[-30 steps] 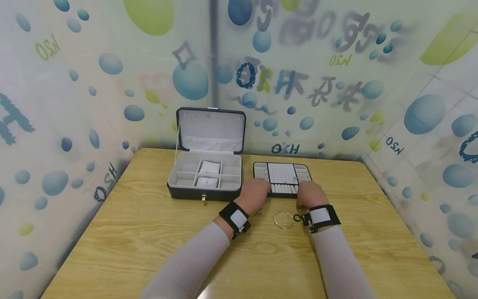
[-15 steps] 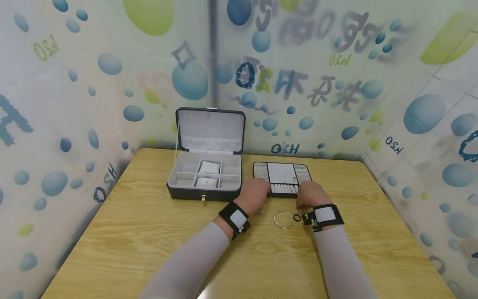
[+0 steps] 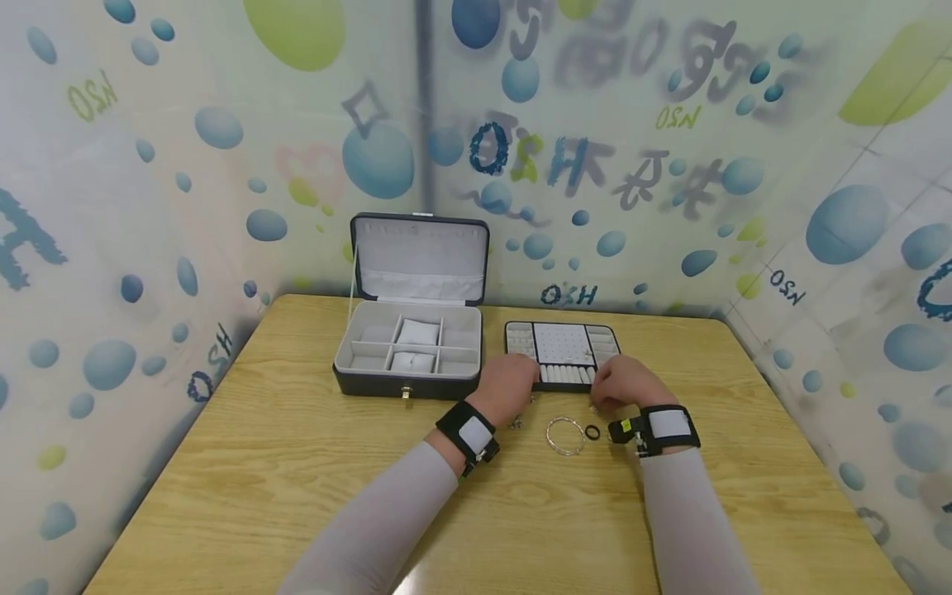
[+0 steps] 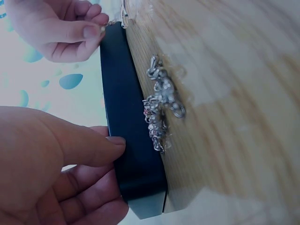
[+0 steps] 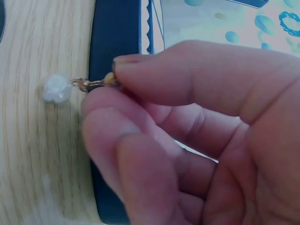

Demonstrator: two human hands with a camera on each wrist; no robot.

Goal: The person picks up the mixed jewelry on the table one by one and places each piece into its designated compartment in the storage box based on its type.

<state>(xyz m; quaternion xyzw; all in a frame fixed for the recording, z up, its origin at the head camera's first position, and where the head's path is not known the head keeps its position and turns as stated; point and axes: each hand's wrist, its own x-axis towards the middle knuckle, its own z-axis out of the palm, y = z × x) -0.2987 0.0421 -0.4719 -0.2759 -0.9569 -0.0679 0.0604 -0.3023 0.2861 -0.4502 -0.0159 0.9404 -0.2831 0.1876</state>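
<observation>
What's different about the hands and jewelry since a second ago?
The right hand has shifted slightly rightward, its wristband moving away from the black ring. It pinches a white trinket; whether it already did, I can't tell. The left hand, tray, box and bracelet look unmoved.

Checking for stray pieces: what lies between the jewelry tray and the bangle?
In the head view, only bare tabletop lies straight between tray and bangle; the small black ring sits beside the bangle.

The dark tray [image 3: 565, 387] lies flat; a bumpy white bead [image 5: 56, 89] on gold links [image 5: 83, 85] sits near its five o'clock corner.
</observation>
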